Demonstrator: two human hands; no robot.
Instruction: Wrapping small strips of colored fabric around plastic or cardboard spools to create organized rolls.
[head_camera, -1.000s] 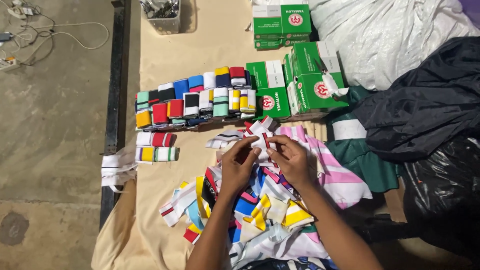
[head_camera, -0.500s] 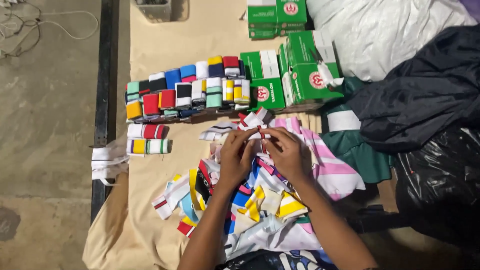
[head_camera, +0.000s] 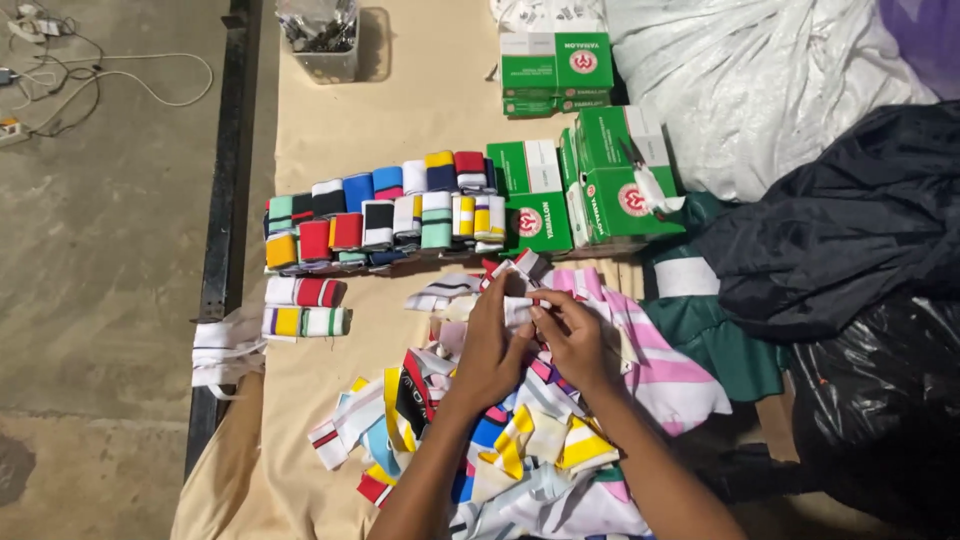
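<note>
Here both hands are pinching a small striped fabric band (head_camera: 520, 292) just above the loose heap of bands (head_camera: 480, 440) on the desk (head_camera: 420, 110). The left hand (head_camera: 492, 350) and right hand (head_camera: 572, 340) are meeting at it, equally near. The band, white with red edging, is lying roughly crosswise between the fingertips.

A bench (head_camera: 330, 110) covered in beige cloth stands on a grey concrete floor (head_camera: 100, 250). White cables (head_camera: 120, 85) trail across the floor at upper left. A black metal rail (head_camera: 228, 200) edges the bench.
</note>
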